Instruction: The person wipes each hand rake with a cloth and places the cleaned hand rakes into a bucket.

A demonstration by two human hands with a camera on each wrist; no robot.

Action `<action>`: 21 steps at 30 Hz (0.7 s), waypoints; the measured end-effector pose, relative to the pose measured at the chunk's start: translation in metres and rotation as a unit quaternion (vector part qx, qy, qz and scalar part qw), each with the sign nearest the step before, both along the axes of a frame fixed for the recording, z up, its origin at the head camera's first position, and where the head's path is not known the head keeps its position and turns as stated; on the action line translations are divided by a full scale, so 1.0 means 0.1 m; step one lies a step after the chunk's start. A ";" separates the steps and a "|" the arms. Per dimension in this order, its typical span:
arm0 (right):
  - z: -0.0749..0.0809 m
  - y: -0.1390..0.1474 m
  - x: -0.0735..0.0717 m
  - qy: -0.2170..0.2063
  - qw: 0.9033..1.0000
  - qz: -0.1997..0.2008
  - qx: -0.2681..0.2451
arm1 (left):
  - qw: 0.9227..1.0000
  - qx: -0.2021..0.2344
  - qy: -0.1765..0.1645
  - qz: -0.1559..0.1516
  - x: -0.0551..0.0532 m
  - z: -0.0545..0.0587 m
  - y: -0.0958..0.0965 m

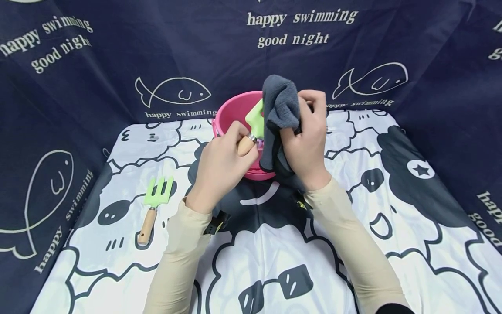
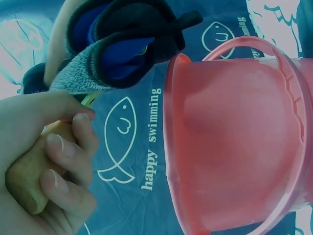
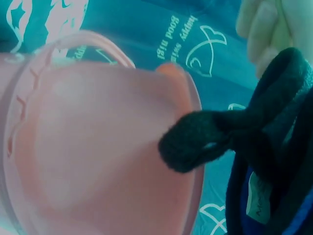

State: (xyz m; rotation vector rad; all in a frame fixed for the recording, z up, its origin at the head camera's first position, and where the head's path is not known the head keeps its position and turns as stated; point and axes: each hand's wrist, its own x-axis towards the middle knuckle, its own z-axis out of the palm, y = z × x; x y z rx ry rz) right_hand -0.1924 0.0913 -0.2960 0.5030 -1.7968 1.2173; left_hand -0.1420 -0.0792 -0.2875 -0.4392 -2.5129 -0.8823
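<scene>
My left hand (image 1: 223,163) grips the wooden handle (image 1: 246,145) of a small green trowel (image 1: 256,121) over a pink bucket (image 1: 231,115). My right hand (image 1: 307,135) holds a dark grey cloth (image 1: 279,113) bunched against the trowel blade. In the left wrist view my fingers (image 2: 68,161) curl round the handle (image 2: 24,178), with the cloth (image 2: 122,46) above and the bucket (image 2: 234,137) to the right. The right wrist view shows the cloth (image 3: 254,147) beside the bucket (image 3: 98,147).
A green hand fork (image 1: 154,205) with a wooden handle lies on the cartoon-printed sheet (image 1: 392,226) to the left of my arms. Dark blue fabric (image 1: 117,52) with fish drawings and lettering walls in the back and both sides.
</scene>
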 end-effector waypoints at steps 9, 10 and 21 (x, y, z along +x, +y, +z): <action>0.02 0.04 -0.05 -0.022 0.999 -0.027 -0.006 | 0.999 -0.021 0.031 -0.012 0.00 -0.01 -0.04; 0.02 0.04 -0.05 -0.021 0.999 -0.029 -0.006 | 0.999 -0.023 0.033 -0.013 0.00 -0.01 -0.04; 0.02 0.06 -0.04 -0.021 0.999 -0.048 -0.009 | 0.999 -0.037 0.029 -0.007 0.04 0.00 -0.09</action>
